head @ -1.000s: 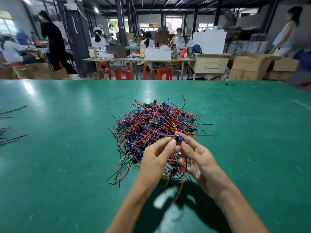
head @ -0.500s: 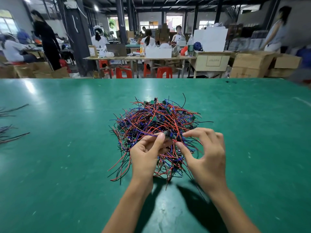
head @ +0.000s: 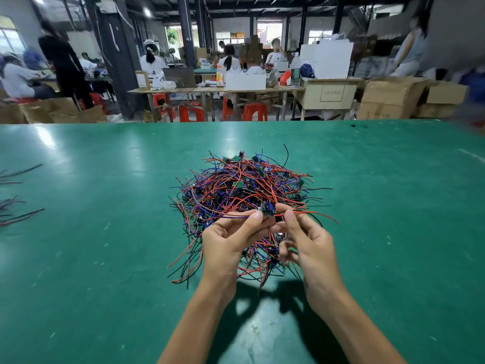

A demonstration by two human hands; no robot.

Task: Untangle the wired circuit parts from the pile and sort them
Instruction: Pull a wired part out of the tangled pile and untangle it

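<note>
Circuit part (head: 266,209) held over near edge of wire pile (head: 244,195), green table (head: 105,258).
My left hand (head: 231,243) and right hand (head: 305,243) pinch it together; its wires run left-right, red lead (head: 319,214) pointing right.

Green table (head: 105,258), glossy top with glare patches at far left. Pile of wired circuit parts (head: 244,190) lies at centre: red, blue, black leads, small green boards. Separate loose wire bundles (head: 15,208) lie at left edge, well apart.
</note>
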